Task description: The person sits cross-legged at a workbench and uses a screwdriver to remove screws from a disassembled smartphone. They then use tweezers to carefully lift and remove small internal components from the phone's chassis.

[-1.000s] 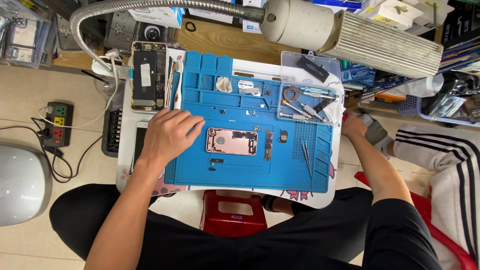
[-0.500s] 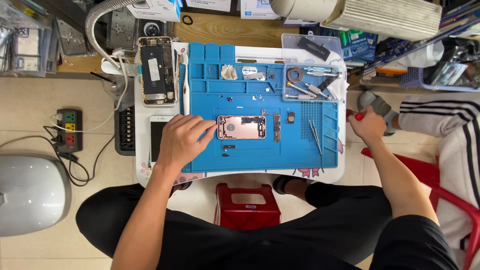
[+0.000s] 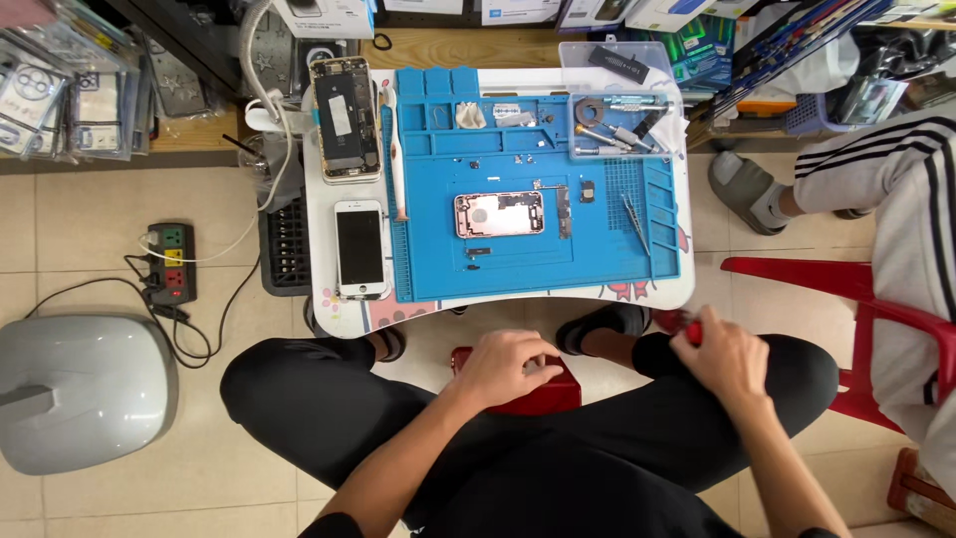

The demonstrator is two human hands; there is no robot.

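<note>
Below the bench (image 3: 329,299), left hand (image 3: 510,367) resting curled on a red stool (image 3: 533,397) between the knees; right hand (image 3: 725,351) closed around a red-handled tool (image 3: 685,321) over the right thigh; pink opened phone housing (image 3: 500,214) lying well apart, up on the blue mat (image 3: 597,259)

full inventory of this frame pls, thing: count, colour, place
repair mat: 1, blue, on the small white table
open phone shell: 1, pinkish, mat centre
tweezers: 1, metal, mat right side
white phone: 1, dark screen, left of mat
opened phone: 1, gold rim, table's far left
clear tool tray: 1, mat's far right corner
power strip: 1, dark, floor left
grey dome: 1, floor near left
red stool: 1, under left hand
red chair: 1, right, another person seated
left hand: on the stool
right hand: holds something red; unclear what
</note>
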